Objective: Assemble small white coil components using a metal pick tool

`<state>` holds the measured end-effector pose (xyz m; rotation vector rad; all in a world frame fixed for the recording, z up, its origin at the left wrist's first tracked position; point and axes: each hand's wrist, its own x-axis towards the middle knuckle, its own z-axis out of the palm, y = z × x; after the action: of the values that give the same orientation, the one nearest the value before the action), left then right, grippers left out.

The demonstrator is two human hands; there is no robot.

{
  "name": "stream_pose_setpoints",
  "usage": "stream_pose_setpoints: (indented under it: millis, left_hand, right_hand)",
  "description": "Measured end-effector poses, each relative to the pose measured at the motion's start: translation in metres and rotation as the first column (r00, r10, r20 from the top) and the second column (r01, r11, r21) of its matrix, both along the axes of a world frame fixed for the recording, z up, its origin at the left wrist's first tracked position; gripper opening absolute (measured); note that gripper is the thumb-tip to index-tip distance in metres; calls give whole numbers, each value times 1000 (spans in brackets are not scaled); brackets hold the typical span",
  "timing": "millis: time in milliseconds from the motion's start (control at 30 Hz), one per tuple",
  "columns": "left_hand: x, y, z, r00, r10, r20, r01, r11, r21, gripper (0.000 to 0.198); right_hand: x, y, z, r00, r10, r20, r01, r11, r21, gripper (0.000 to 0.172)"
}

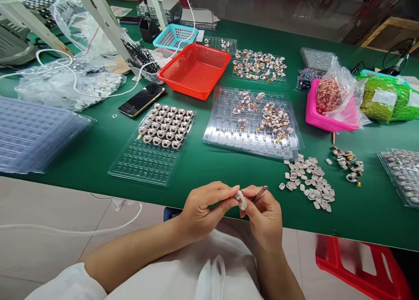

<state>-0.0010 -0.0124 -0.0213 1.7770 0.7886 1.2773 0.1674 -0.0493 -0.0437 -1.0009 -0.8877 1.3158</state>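
My left hand (206, 206) pinches a small white curved plastic housing (241, 200) between thumb and fingertips, just over the table's near edge. From the other side my right hand (266, 217) grips the same housing. A slim dark tool (260, 194) sticks up between the right fingers; its lower end is hidden, so its kind is unclear. Right of the hands lies a loose spread of small pale plastic shells (314, 177). Beyond them is a little heap of housings with wires and yellow tabs (348, 160). A clear tray (144, 160) holds rows of finished-looking pieces (166, 124) at left.
Stacked clear trays (225, 134) carry loose wired housings. Behind them stand a red basket (196, 73) and a blue basket (175, 36). A phone (141, 100) lies left of centre. A pink basket (330, 122) holds a bag of reddish parts. A red stool (363, 265) stands below right.
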Motion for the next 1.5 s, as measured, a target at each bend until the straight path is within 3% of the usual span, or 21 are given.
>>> stream_pose_setpoints:
  millis: [300,467,567,733,867,967,1067,1167,1267,1367,1500]
  left_hand:
    - [-1,-4,5,999,4,-32,-5,999,-39,36]
    - [-2,-6,8,997,-2,-72,-2,998,-55,37]
    - [-4,-8,9,996,-15,-90,13,1000,-22,40]
    - [-4,-11,6,996,-12,-90,15,1000,28,44]
    - [-5,-11,7,998,-19,-65,18,1000,-24,44]
    - [-7,-9,12,998,-60,-22,56,985,-162,39]
    - [-9,-4,17,991,-101,88,129,888,-442,26]
    - [-8,2,19,959,-85,269,260,636,-727,12]
    - [-5,6,17,926,-18,376,348,420,-838,18]
    - [-3,8,16,904,28,427,396,321,-860,32]
    - [-3,9,17,897,7,442,426,251,-869,42]
  right_hand:
    - [8,4,8,994,101,34,-102,994,32,11]
    - [9,1,11,980,131,148,-122,990,-66,13]
    - [9,-2,14,965,141,220,-128,989,-68,12]
    - [5,-4,14,975,117,190,-109,993,-52,7]
    - [4,-3,13,968,101,228,-96,995,-32,4]
    - [5,-1,14,953,74,295,-88,995,35,3]
    - [8,0,18,906,21,423,-105,979,176,7]
    - [12,1,23,841,-26,540,-154,946,285,16]
    - [17,3,27,768,-29,639,-213,930,299,21]
    - [21,5,31,707,1,707,-302,905,301,26]
    - [24,7,32,694,0,720,-360,866,347,29]
